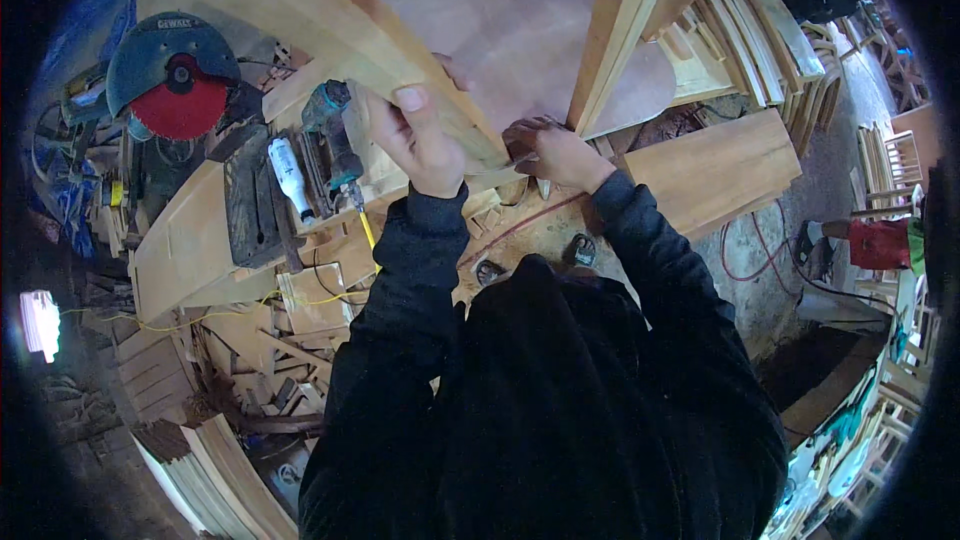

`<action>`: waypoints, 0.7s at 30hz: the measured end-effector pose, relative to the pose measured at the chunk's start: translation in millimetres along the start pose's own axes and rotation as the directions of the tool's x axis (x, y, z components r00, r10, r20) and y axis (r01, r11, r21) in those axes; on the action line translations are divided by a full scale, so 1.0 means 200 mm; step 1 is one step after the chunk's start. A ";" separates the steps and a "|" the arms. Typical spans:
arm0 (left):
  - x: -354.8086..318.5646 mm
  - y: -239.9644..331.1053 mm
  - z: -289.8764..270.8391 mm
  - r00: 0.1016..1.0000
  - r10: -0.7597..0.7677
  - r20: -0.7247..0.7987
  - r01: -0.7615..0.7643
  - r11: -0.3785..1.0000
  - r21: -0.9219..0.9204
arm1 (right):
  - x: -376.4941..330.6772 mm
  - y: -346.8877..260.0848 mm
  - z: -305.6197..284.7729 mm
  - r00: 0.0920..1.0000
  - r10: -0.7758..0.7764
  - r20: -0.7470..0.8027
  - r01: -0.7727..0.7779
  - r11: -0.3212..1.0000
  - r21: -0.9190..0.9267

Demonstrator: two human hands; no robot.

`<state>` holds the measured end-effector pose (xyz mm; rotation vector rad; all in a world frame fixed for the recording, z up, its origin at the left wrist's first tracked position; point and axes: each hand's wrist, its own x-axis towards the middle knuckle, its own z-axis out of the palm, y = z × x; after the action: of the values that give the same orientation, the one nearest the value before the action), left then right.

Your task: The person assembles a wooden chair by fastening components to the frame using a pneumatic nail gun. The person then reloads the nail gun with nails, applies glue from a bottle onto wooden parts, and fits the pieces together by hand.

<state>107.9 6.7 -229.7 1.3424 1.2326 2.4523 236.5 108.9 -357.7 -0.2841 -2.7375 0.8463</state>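
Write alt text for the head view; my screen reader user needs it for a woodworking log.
Seen from above, a person's left hand grips a pale wooden frame piece while the right hand works at its lower end. A cordless drill and a mitre saw sit to the left on a cluttered bench.

You have two bare hands in view: your left hand [420, 145] and your right hand [558, 155]. Two long pale wooden frame pieces rise before you, one slanted pale wooden rail [330, 25] and one upright pale wooden post [620, 25]. You can count one round pinkish-brown plywood panel [520, 25], one flat tan wooden board [715, 170], one mitre saw with a red circular blade [175, 80], one teal cordless drill [335, 135] and one white plastic bottle [290, 178]. One yellow cord [300, 300] and one red cord [745, 250] run about. The stacked wooden slats [220, 480] at lower left are too many and too blurred to count.
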 end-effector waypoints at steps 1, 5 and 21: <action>0.00 0.00 0.00 1.000 -0.013 0.001 0.013 1.000 0.002 | 0.01 0.01 0.02 1.000 -0.005 -0.007 0.005 0.999 -0.032; 0.00 0.00 0.03 1.000 0.017 0.007 -0.017 0.999 -0.039 | 0.03 0.01 0.06 0.999 -0.005 -0.040 0.001 0.994 -0.111; -0.01 0.00 0.02 0.992 -0.013 0.125 0.019 0.999 -0.045 | 0.01 0.01 0.06 0.996 0.087 -0.023 -0.089 0.980 -0.175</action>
<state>110.9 7.8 -229.2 1.4434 1.1473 2.3310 231.8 104.2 -368.6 -0.4478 -2.8071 0.6200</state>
